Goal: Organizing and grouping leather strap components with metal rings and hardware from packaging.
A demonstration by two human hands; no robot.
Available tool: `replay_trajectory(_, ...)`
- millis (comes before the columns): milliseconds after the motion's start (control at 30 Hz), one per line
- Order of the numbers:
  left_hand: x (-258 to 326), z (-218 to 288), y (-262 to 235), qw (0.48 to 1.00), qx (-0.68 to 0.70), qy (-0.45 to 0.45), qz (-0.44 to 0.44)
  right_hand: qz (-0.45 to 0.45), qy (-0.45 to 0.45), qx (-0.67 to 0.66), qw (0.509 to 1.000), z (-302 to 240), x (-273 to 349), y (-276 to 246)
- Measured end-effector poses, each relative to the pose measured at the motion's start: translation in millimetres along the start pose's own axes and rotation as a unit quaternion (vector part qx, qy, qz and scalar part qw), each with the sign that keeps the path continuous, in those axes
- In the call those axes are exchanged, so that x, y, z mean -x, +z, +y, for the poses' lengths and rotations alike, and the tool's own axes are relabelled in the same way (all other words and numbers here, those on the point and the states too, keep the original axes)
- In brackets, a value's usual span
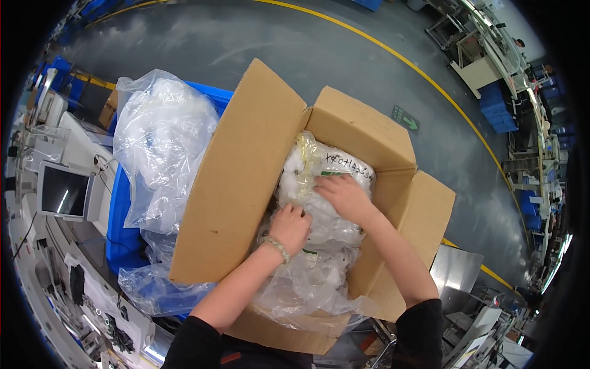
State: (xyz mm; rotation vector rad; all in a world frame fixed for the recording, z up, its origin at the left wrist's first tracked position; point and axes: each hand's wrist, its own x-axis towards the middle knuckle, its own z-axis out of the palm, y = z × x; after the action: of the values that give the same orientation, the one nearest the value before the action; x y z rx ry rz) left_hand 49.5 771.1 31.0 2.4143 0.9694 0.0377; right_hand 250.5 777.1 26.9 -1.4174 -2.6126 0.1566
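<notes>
Clear plastic bag (332, 215) in our open cardboard box (236, 178) | our right hand (345, 195), farther right, fingers spread on it | our left hand (290, 229), nearer, curled; grip we cannot tell

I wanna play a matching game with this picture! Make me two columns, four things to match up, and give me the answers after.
Column one:
1. box
2. bin
3. screen
4. bracelet

Column two:
A. around the left wrist
B. blue
C. black with a pale frame
D. brown, flaps open

Right pairs: 1-D, 2-B, 3-C, 4-A
</notes>
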Motion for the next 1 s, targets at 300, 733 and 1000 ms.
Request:
replay_trajectory(300,-3,6,-15,0.977,0.181,0.075,-0.08,-0.117,0.085,0.017,0.989,2,-45,30)
replay_trajectory(733,-22,2,-19,0.971,0.076,0.048,0.22,-0.066,0.03,0.105,0.992,0,-8,-46)
replay_trajectory(1000,-62,2,-24,0.997,-0.05,-0.049,-0.035,-0.073,-0.016,0.047,0.996,4,2,-65)
